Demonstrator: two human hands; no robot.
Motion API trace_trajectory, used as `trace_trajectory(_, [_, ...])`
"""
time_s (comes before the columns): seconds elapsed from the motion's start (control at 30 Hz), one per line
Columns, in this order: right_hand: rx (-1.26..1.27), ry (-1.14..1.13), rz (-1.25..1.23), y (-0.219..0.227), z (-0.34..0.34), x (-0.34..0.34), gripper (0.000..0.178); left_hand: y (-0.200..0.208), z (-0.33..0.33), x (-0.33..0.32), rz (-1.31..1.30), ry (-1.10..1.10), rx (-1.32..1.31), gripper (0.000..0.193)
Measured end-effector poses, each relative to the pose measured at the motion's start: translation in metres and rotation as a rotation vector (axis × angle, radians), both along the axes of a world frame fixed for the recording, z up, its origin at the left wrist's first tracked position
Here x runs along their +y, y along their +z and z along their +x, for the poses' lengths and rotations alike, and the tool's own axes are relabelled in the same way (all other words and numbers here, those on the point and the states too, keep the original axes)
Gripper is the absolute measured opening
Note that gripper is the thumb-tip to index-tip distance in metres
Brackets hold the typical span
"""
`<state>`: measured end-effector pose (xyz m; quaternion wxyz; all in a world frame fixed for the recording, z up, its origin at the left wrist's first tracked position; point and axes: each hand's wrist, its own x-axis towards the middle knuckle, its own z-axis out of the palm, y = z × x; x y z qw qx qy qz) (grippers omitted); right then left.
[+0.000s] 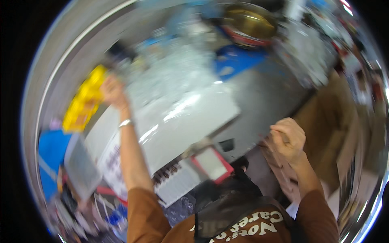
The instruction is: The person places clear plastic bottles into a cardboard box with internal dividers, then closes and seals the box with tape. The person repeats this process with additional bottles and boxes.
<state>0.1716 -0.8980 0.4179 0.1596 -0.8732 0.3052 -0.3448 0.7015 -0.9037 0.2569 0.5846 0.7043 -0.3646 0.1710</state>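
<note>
My left hand (114,91), smeared by motion, is closed at the right edge of a long yellow bag (84,106) near the wall on the left. The fingers seem to grip the bag's edge, though the blur hides the details. A bracelet sits on that wrist. My right hand (290,137) hangs in the air right of the table, fingers curled into a loose fist with nothing visible in them. Between my hands lies a white board (190,117) on the table, its far part covered by a heap of clear plastic bags (174,69).
A round golden metal bowl (250,22) stands at the far side near a blue sheet (237,60). Close to me are a pink-rimmed tray (228,172) and a white tray (178,184). Cardboard boxes (328,121) are at right, a blue bin (50,156) at left.
</note>
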Motion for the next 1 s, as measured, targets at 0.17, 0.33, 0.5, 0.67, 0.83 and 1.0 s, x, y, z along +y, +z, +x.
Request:
trace_trajectory(0.17, [0.192,-0.273,-0.222,0.07,-0.153,0.049,0.023,-0.035,0.07,0.044,0.907,0.664,-1.091,0.039])
trace_trajectory(0.33, [0.32,-1.162,-0.442,0.131,-0.383,0.14,0.018,0.092,-0.124,0.029,0.034,0.031,-0.321,0.037])
trace_trajectory(0.5, [0.414,-1.988,-0.09,0.067,-0.735,0.319,0.03,0.174,-0.377,0.008,-0.14,-0.739,-0.334,0.033])
trace_trajectory(0.67, [0.398,-1.95,0.285,0.032,-0.857,0.342,0.053,0.257,-0.76,0.071,0.255,-1.645,-0.37,0.031])
trace_trajectory(0.83, [0.226,-1.812,0.29,0.027,-0.881,0.336,0.052,0.234,-0.953,0.047,0.656,-1.812,-0.71,0.043])
trace_trajectory(1.0, [0.263,-1.703,0.347,0.038,-0.88,0.336,0.046,0.229,-1.004,0.029,0.506,-1.699,-0.693,0.043])
